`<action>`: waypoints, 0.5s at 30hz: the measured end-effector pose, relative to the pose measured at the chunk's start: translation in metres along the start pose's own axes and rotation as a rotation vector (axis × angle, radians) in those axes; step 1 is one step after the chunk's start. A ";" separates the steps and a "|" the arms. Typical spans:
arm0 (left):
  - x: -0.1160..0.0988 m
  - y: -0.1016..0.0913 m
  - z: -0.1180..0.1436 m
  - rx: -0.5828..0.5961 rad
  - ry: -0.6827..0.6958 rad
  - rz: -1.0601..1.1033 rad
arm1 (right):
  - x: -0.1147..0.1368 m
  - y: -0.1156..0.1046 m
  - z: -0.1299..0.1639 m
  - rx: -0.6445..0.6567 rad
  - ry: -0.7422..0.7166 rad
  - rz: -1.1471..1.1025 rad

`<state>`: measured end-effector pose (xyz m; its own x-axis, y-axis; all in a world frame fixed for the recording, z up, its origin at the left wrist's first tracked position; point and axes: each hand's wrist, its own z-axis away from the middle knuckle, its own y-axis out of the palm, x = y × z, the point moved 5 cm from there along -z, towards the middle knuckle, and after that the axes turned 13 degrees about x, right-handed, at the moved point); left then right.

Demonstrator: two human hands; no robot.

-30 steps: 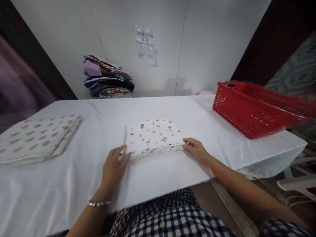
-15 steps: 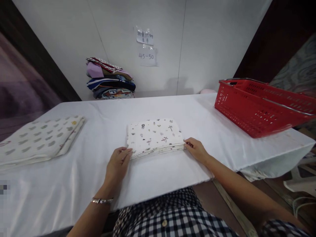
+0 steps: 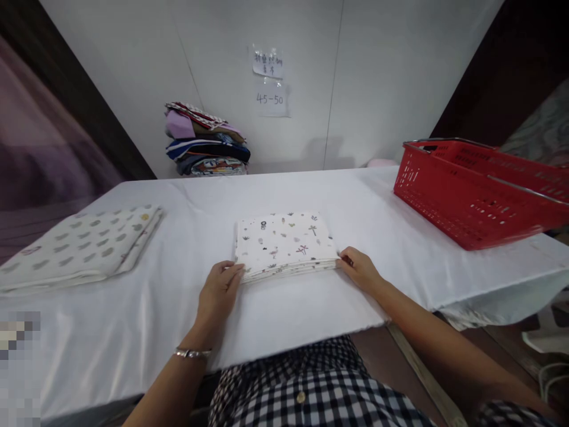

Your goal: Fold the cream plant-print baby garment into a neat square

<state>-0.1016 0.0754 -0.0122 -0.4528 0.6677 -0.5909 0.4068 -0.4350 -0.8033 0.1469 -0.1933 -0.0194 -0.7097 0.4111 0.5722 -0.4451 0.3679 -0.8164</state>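
A folded white cloth with small printed figures point(image 3: 285, 243) lies flat on the white-covered table point(image 3: 284, 190) in front of me. My left hand point(image 3: 219, 292) rests at the cloth's near left corner, fingertips tucked against its layered edge. At the near right corner my right hand point(image 3: 360, 270) pinches the stacked edges with its fingertips. Both hands grip the cloth's corners while it stays on the table. A metal bracelet sits on my left wrist.
A second folded cloth with grey spots point(image 3: 80, 246) lies at the table's left. A red plastic basket point(image 3: 475, 187) stands at the right edge. A pile of folded coloured fabrics point(image 3: 207, 142) sits against the back wall under paper notes point(image 3: 270, 80).
My left hand has slid closer and its fingers have closed onto the cloth's left corner. The view has shifted slightly; the cloth stays in place.
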 end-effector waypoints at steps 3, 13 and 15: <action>0.001 0.001 0.000 -0.006 0.015 -0.008 | -0.001 0.000 0.000 0.006 -0.027 0.004; -0.030 -0.010 0.000 -0.112 0.213 -0.297 | 0.022 -0.010 0.002 -0.021 -0.168 0.103; -0.046 -0.008 -0.003 -0.081 0.277 -0.328 | 0.033 -0.010 -0.002 -0.031 -0.243 0.144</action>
<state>-0.0812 0.0497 0.0217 -0.3431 0.9042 -0.2545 0.3428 -0.1317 -0.9301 0.1286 -0.1818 0.0076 -0.8761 0.2507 0.4119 -0.3160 0.3467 -0.8832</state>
